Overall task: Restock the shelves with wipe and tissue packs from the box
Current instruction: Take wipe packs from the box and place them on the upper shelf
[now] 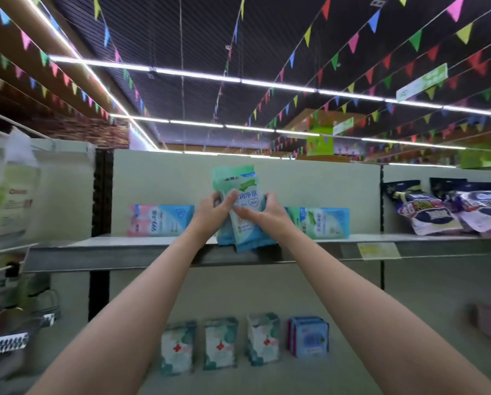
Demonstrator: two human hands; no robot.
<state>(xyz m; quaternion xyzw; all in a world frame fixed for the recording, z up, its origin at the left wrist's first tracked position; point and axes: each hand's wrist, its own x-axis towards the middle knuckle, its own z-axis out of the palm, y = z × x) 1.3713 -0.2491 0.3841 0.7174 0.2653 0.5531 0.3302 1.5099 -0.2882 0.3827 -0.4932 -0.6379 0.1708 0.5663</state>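
Shop shelving under bunting: on the lower shelf (238, 377) stand three red-cross packs (178, 347) and one blue pack (309, 336). Above, left hand (210, 213) and right hand (270, 215) grip green-blue wipe packs (242, 212), upright, long axis vertical, bottoms on the upper shelf (153, 249). Behind lies a pink-blue "999" pack (160, 220).

Both hands, left hand (210, 208) and right hand (262, 213), grip what seem to be several green-and-blue plastic wipe packs (242, 212) upright at the grey metal top shelf (141, 250), between shelved pink-and-blue pack (160, 220) and green-and-blue pack (322, 222).
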